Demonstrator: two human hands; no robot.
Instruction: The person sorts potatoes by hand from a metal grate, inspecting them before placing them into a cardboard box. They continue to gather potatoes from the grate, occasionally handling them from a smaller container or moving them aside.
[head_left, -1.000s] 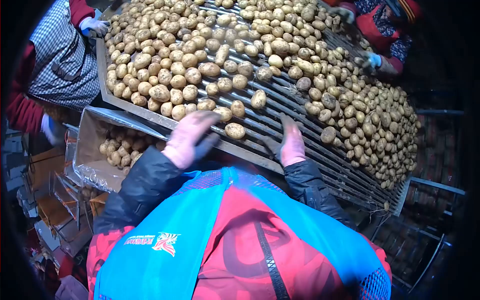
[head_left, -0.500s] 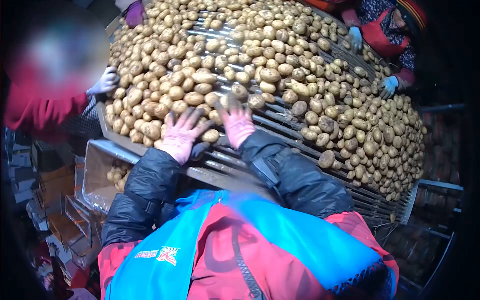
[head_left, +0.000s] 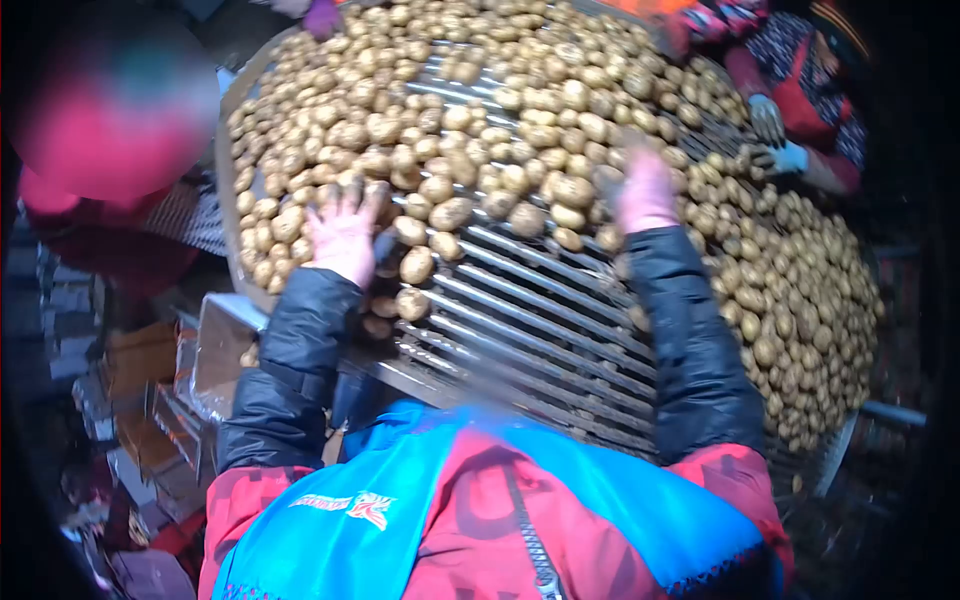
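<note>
My left hand (head_left: 343,235), in a pink glove with dark fingertips, lies on the potatoes (head_left: 290,222) at the left side of the sorting table. Its fingers are spread and grip nothing. Farther right, my right hand (head_left: 646,192) is against the potatoes (head_left: 573,191) in the middle of the heap. Motion blurs its fingers, but they look stretched out, with the thumb apart. Between my forearms the metal bars (head_left: 540,310) of the table show, with a few loose potatoes (head_left: 412,303) at their left end.
At the left stands a person in a red sleeve (head_left: 110,225). Another person's gloved hands (head_left: 788,158) work at the far right, and a purple glove (head_left: 322,18) shows at the far edge. A plastic-lined box (head_left: 225,340) and cardboard (head_left: 140,360) sit below left.
My hands have moved apart: the right one far to the right and a little away from me, the left slightly left. More bare bars show between them. The far-right person's hands have come closer together.
</note>
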